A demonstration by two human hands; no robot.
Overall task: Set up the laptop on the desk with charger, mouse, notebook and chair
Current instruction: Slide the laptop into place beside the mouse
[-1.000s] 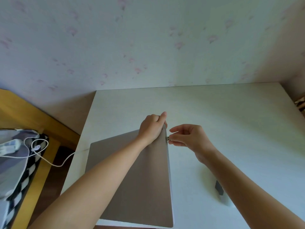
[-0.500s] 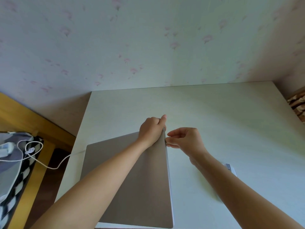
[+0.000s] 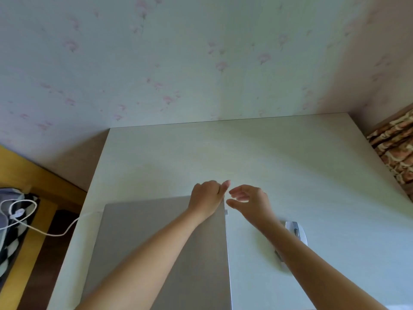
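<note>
A closed grey laptop [image 3: 138,233] lies flat on the pale desk [image 3: 245,157], at its near left. My left hand [image 3: 206,198] grips the laptop's far right corner. A small plug [image 3: 226,212] sits in the laptop's right edge just below that corner. My right hand [image 3: 245,199] hovers beside it, fingers apart and blurred, touching nothing. A white mouse [image 3: 298,231] lies on the desk to the right, partly hidden by my right forearm. A white charger cable [image 3: 55,233] runs off the desk's left edge.
The flowered wall stands right behind the desk. To the left are a yellow wooden frame [image 3: 24,253] and checkered bedding [image 3: 11,238] with the looped cable on it. Patterned fabric [image 3: 395,151] is at the right edge.
My right hand has let go of the small plug at the laptop's right edge and opened. The view has tilted, and the mouse shows more beside my right forearm.
</note>
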